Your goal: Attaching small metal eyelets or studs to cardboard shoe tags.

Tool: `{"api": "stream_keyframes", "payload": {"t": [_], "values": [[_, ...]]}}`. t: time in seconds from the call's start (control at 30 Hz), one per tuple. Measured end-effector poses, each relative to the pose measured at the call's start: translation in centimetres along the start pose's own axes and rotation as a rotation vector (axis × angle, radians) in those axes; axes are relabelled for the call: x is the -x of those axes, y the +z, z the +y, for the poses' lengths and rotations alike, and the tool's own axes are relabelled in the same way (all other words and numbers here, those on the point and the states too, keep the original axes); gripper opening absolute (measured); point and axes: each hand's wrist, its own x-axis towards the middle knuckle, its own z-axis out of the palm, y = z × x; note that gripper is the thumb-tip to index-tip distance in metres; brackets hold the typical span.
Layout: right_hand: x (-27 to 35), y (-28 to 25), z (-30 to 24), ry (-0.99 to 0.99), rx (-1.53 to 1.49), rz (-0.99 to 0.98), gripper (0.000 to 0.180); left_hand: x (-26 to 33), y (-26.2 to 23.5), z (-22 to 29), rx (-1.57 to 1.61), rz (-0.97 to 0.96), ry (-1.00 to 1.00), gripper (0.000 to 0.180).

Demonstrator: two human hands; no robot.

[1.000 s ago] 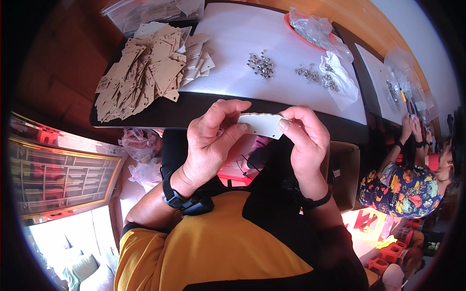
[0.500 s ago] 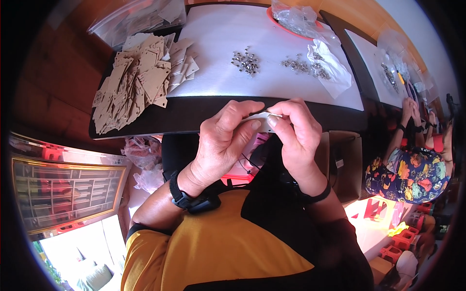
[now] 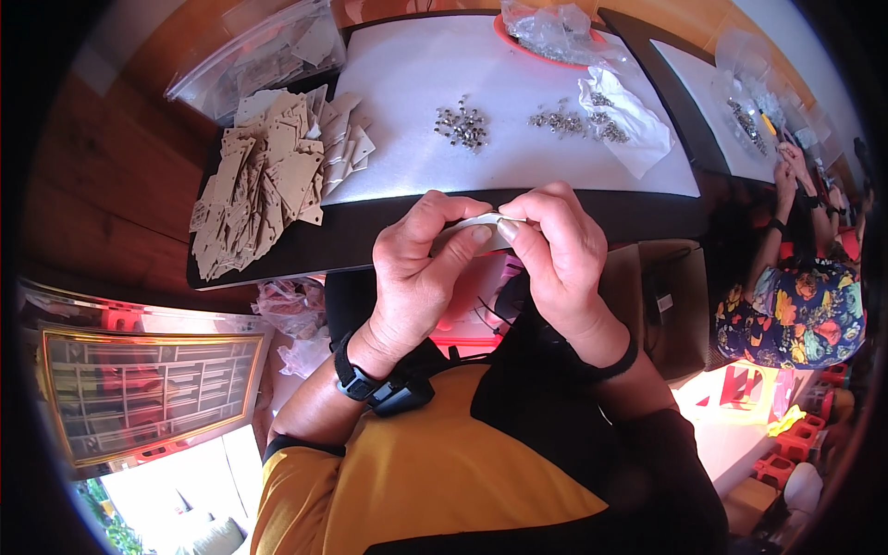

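Observation:
Both hands are raised just in front of the table's near edge, fingertips almost meeting. Between them is a small pale card [image 3: 498, 242], slightly bowed. My left hand [image 3: 416, 259] pinches one end with thumb and forefinger. At the other end, my right hand [image 3: 562, 254] grips it the same way. My fingers cover much of the card, and any small part at the fingertips is too tiny to make out. Beyond them on a white sheet [image 3: 398, 102] lie a heap of small shiny metal pieces [image 3: 461, 128] and a looser scatter of tiny ones [image 3: 557, 120].
A large pile of tan punched cards [image 3: 268, 180] covers the table's left side, before a clear plastic bag [image 3: 268, 60]. Back right are a red tray [image 3: 504, 35] and crumpled white wrapping [image 3: 643, 134]. A cardboard box [image 3: 680, 324] stands below right; a person in a floral top [image 3: 795, 314] works beyond.
The card is still pinched in both hands and looks more bowed, its lower part less exposed. The whole view has shifted slightly, with the table lower in the picture.

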Motion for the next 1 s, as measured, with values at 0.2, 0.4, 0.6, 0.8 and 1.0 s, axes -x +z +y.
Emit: {"api": "stream_keyframes", "payload": {"t": [0.2, 0.4, 0.6, 0.8, 1.0], "values": [[0.0, 0.2, -0.3, -0.173, 0.113, 0.009, 0.019, 0.2, -0.3, -0.1, -0.245, 0.047, 0.397, 0.019], [-0.2, -0.3, -0.7, -0.425, 0.215, 0.042, 0.022, 0.7, -0.7, 0.3, -0.257, 0.035, 0.497, 0.020], [0.2, -0.6, -1.1, -0.501, 0.212, 0.046, 0.028, 0.4, -1.3, 0.4, -0.397, 0.040, 0.783, 0.034], [0.8, -0.7, -1.4, -0.507, 0.262, 0.042, 0.029, 0.7, -1.3, 0.1, -0.400, 0.039, 0.802, 0.034], [1.1, -0.6, -1.2, -0.509, 0.257, 0.047, 0.028, 0.9, -0.9, 0.3, -0.336, 0.033, 0.744, 0.034]]}}
